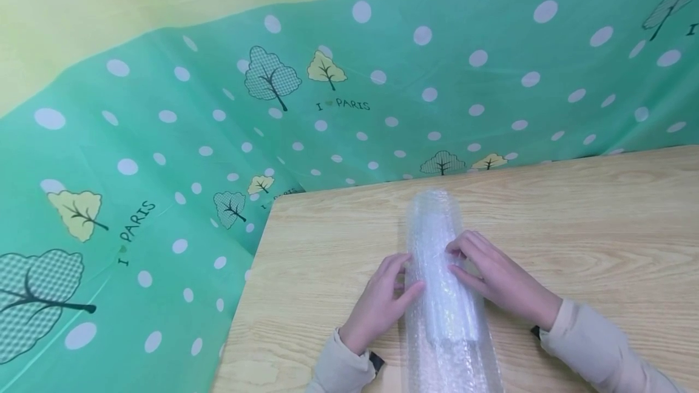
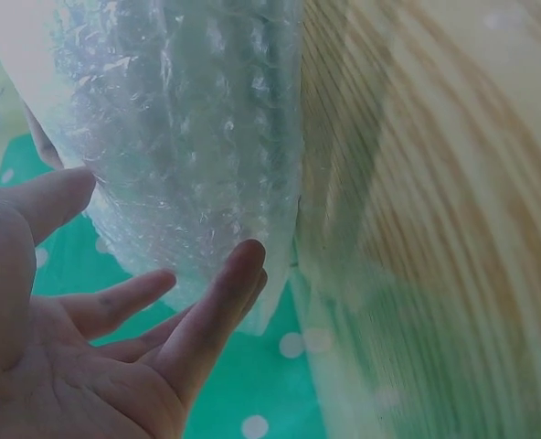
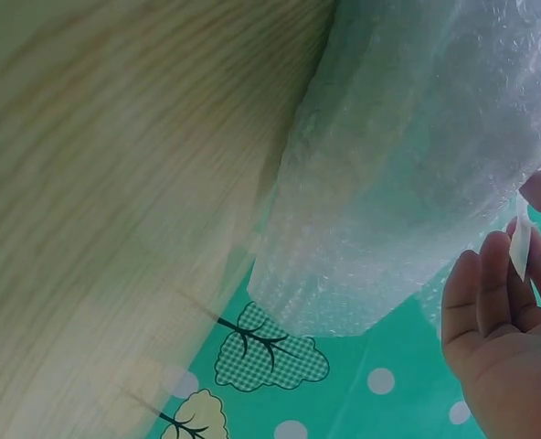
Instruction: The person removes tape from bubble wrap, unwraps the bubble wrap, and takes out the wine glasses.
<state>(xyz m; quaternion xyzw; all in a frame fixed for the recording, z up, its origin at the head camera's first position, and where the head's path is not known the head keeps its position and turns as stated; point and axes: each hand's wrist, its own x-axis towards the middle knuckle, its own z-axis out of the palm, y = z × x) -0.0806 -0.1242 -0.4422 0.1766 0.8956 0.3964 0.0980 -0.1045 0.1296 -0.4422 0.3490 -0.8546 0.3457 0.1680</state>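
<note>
A clear bubble wrap roll (image 1: 443, 314) lies lengthwise on the wooden table, with a loose length running toward the near edge. Something whitish seems to be inside it, too blurred to identify. My left hand (image 1: 379, 305) rests against the roll's left side with thumb and fingers spread; in the left wrist view its fingertips (image 2: 245, 261) touch or nearly touch the wrap. On top, from the right, my right hand (image 1: 499, 278) pinches a thin edge of the bubble wrap between thumb and fingers. The right wrist view shows that whitish flap (image 3: 520, 242) at the fingers.
The light wooden table (image 1: 590, 229) spreads to both sides of the roll. A green curtain (image 1: 349, 132) with white dots and printed trees hangs along the table's far and left edges.
</note>
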